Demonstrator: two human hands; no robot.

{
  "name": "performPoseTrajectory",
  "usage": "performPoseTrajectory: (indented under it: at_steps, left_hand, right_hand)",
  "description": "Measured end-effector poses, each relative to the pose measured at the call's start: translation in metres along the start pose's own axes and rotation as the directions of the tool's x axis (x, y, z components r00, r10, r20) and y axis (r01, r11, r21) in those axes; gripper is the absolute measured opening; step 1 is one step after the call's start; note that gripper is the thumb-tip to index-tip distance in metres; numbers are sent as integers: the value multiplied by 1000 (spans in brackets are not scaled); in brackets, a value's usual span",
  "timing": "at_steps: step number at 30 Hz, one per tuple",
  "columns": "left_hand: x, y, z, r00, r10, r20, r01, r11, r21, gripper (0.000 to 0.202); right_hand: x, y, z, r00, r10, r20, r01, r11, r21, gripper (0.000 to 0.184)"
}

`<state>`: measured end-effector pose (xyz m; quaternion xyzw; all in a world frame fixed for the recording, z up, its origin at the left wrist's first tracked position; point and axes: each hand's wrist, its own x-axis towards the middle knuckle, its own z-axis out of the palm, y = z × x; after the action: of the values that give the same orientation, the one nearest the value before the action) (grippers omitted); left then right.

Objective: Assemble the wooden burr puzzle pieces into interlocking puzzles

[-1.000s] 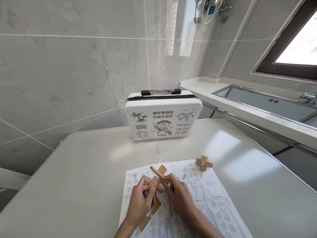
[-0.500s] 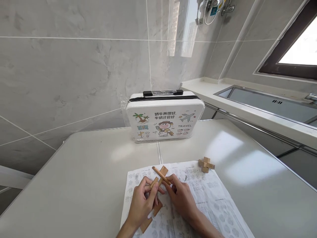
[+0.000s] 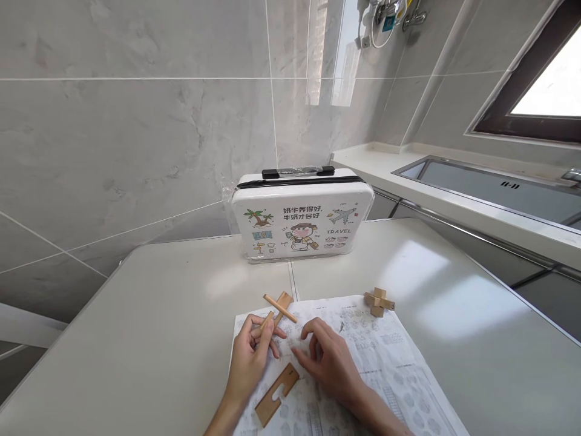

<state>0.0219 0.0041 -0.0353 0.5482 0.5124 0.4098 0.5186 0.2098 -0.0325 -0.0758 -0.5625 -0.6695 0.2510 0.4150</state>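
My left hand (image 3: pixel 254 348) pinches a small assembly of wooden puzzle pieces (image 3: pixel 282 307), in which a thin stick crosses a flat notched piece. Its fingers hide the near part of this assembly. To the right, my right hand (image 3: pixel 333 360) hovers over the sheet with thumb and fingers apart and nothing between them. Between the two hands lies a flat wooden piece with a cut-out slot (image 3: pixel 267 404) on the printed paper sheet (image 3: pixel 385 357). At the sheet's far right corner sits a cross-shaped wooden puzzle (image 3: pixel 379 301).
A white plastic-wrapped case (image 3: pixel 302 224) with cartoon prints stands at the back of the white table (image 3: pixel 149 339), against the tiled wall. A counter with a sink (image 3: pixel 490 188) runs along the right side.
My right hand has let go of the wooden assembly. My left hand has shifted left with it, uncovering more of the slotted piece on the paper.
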Motion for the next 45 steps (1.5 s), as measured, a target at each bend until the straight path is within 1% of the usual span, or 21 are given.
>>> performPoseTrajectory:
  at_steps: [2,4,6,7,12,17,24,26,30,34,38,45]
  left_hand:
    - [2,-1,-2,1000,2,-23,-3,1000,-19,36]
    - [4,-3,-2,1000,1,-23,-1,1000,-30,35]
    - [4,-4,-2,1000,0,-14,0,999,-32,34]
    - [5,-5,-2,1000,1,-8,-1,1000,-31,35]
    - [5,-7,-3,1000,10,18,-10,1000,-14,33]
    - [5,-7,-3,999,26,39,-25,1000,-13,32]
    - [6,-10,-5,998,34,48,-32,999,-33,32]
    - [7,-11,-5,998,32,46,-31,999,-41,33]
    - [8,-10,-5,998,35,42,-33,997,-64,35]
    - [9,-9,-6,999,42,20,-40,995,-91,36]
    - [9,-8,-6,998,58,-7,-59,994,-93,36]
    - [8,-6,-4,997,82,0,-81,994,-72,35]
  right_hand:
    - [-1,-2,-3,984,-156,88,155,988,19,15]
    - [-1,-4,-5,951,-264,161,257,964,64,28]
    - [-2,-4,-6,925,-315,213,305,949,81,40]
    - [-2,-4,-6,916,-325,235,316,946,75,43]
    - [-2,-5,-7,900,-315,301,316,948,49,38]
    - [-1,-7,-8,892,-305,333,299,952,69,38]
    - [-1,-3,-6,886,-305,350,287,952,102,39]
    - [-1,-1,-6,885,-308,349,288,951,110,39]
    - [0,-1,-7,883,-326,336,290,944,154,33]
    - [0,-2,-9,885,-341,318,317,940,124,41]
    - [-2,0,-9,886,-347,308,338,937,84,35]
    - [0,6,-10,879,-352,322,327,936,128,36]
